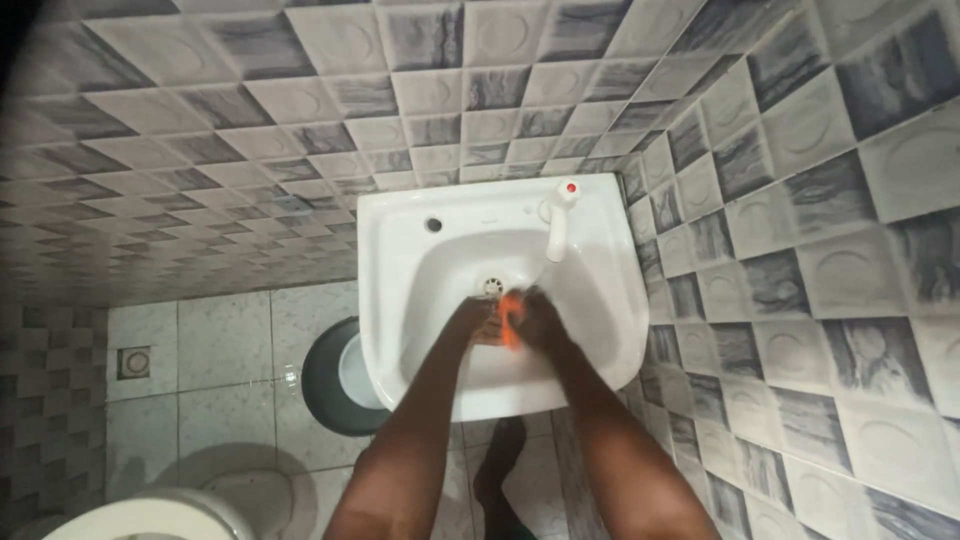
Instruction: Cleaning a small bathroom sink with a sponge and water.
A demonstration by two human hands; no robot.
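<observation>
1. The right hand (pixel 541 318) is seen over the middle of the basin, curled about an orange object (pixel 511 318); the fingers are folded onto it, though the blur hides how tightly they are pressed.
2. The left hand (pixel 480 322) is held just beside the right, its fingers met against the same orange object from the other side. How far this hand is opened cannot be told, since its fingers are blurred and partly covered.
3. The orange object is found between the two hands, just below the drain (pixel 491 286). Its kind cannot be made out; only a small, bright orange patch is shown.
4. Both hands are placed inside the bowl of a white wall-mounted sink (pixel 400 260). The drain is set at the centre of the bowl, and a small round overflow hole (pixel 433 225) is seen on the back ledge.
5. A white tap (pixel 558 222) with a red dot on its top is mounted at the rear right of the sink, its spout pointed down toward the hands.
6. A dark round bucket (pixel 322 385) is stood on the floor under the left edge of the sink.
7. A white toilet rim (pixel 150 515) is shown at the lower left corner, well apart from the sink.
8. The walls are covered with grey patterned tiles (pixel 820 200).
</observation>
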